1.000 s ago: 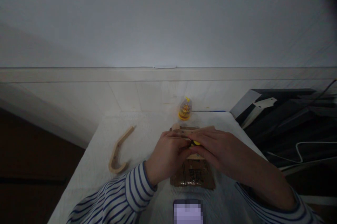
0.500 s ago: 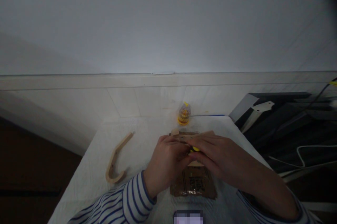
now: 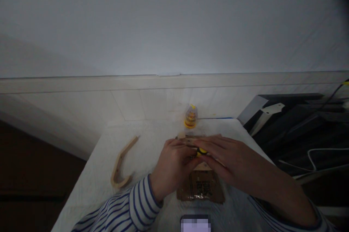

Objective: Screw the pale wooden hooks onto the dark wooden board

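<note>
Both hands meet over pale wooden parts lying on a brown cardboard piece point(image 3: 200, 186). My right hand point(image 3: 229, 155) is closed with its fingertips around a small yellow-and-black screwdriver handle point(image 3: 202, 151); the shaft and tip are hidden. Curled against it from the left, my left hand point(image 3: 174, 159) has its fingers closed along a wooden piece point(image 3: 188, 140) with a small hole in it. Just below the fingers shows another flat wooden part point(image 3: 203, 166). How the wooden parts join cannot be seen behind the hands.
A hook-shaped wooden piece point(image 3: 117, 166) lies on the left of the white-covered table point(image 3: 95, 184). A clear, yellow-based bit container point(image 3: 191, 117) stands near the wall. A phone-like device point(image 3: 195, 223) is at the near edge. Dark panels point(image 3: 294, 123) and cables are at right.
The right hand has turned slightly around the screwdriver handle, and more of its yellow-and-black end shows. The left hand stays nearly in place. The view has shifted a little.
</note>
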`<control>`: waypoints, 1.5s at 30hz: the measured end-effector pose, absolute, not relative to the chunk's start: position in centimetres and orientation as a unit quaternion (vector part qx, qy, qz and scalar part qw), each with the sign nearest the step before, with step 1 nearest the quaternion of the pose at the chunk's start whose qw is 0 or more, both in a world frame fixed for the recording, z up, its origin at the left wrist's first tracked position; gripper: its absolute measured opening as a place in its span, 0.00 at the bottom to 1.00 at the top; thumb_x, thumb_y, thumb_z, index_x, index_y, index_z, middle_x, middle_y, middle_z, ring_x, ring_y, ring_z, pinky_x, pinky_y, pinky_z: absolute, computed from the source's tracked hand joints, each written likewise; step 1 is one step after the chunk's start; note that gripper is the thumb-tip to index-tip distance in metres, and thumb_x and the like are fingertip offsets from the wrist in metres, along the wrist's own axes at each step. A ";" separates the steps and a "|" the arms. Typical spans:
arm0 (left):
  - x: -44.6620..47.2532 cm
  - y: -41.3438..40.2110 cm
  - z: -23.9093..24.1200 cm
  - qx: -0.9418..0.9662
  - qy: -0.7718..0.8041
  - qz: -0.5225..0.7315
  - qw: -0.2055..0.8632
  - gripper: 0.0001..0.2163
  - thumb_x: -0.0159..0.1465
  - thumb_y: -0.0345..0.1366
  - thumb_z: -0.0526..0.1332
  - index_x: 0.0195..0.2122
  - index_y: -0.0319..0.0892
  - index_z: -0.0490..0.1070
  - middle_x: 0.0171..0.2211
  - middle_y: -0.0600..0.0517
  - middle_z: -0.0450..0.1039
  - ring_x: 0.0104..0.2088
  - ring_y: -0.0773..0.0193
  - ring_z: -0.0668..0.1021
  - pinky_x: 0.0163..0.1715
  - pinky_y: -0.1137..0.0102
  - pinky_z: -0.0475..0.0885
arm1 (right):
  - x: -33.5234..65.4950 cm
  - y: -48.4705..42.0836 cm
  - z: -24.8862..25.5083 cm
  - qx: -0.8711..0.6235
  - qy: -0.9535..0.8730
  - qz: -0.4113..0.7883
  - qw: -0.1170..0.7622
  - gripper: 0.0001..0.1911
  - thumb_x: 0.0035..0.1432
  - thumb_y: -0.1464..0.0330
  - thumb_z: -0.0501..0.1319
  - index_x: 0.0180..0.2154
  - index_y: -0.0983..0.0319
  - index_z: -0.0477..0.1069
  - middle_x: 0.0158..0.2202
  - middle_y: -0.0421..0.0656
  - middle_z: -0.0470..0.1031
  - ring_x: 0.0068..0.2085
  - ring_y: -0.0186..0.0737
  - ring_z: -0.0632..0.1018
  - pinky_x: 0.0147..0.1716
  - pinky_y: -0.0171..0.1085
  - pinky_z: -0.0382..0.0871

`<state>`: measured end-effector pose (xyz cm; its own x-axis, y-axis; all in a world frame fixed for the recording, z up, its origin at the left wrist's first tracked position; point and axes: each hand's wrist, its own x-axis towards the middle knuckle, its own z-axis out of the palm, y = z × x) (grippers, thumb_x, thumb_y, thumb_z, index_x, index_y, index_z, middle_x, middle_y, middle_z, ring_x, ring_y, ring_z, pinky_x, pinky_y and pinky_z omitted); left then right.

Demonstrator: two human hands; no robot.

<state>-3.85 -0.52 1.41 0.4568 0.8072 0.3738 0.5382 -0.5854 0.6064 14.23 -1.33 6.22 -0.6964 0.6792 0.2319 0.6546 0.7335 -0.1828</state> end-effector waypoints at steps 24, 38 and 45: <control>-4.2 -0.1 2.0 0.850 0.354 0.300 0.249 0.05 0.62 0.33 0.59 0.34 0.43 0.75 0.32 0.54 0.78 0.34 0.65 0.77 0.41 0.68 0.67 | 13.7 -1.3 5.8 -0.366 -0.919 0.005 0.145 0.15 0.56 0.77 0.55 0.46 0.64 0.68 0.46 0.47 0.75 0.44 0.42 0.76 0.42 0.44 0.72; -4.2 -0.2 2.3 0.854 0.364 0.276 0.248 0.04 0.62 0.31 0.60 0.33 0.42 0.75 0.32 0.53 0.77 0.34 0.65 0.77 0.41 0.68 0.67 | 13.1 -1.9 6.3 -0.388 -0.912 -0.019 0.135 0.10 0.58 0.76 0.54 0.40 0.65 0.71 0.40 0.50 0.77 0.38 0.46 0.77 0.36 0.46 0.73; -4.1 -0.4 2.0 0.844 0.396 0.298 0.206 0.06 0.60 0.37 0.62 0.29 0.43 0.75 0.25 0.54 0.76 0.31 0.63 0.75 0.38 0.67 0.66 | 12.9 -1.8 6.4 -0.387 -0.912 0.003 0.139 0.09 0.57 0.76 0.55 0.40 0.64 0.71 0.40 0.48 0.76 0.41 0.45 0.77 0.39 0.47 0.72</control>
<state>-4.06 -0.44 2.01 0.5093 0.7911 0.3389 0.5453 -0.6013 0.5840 12.91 -1.78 6.36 -0.6622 0.7059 0.2515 0.7040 0.7010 -0.1139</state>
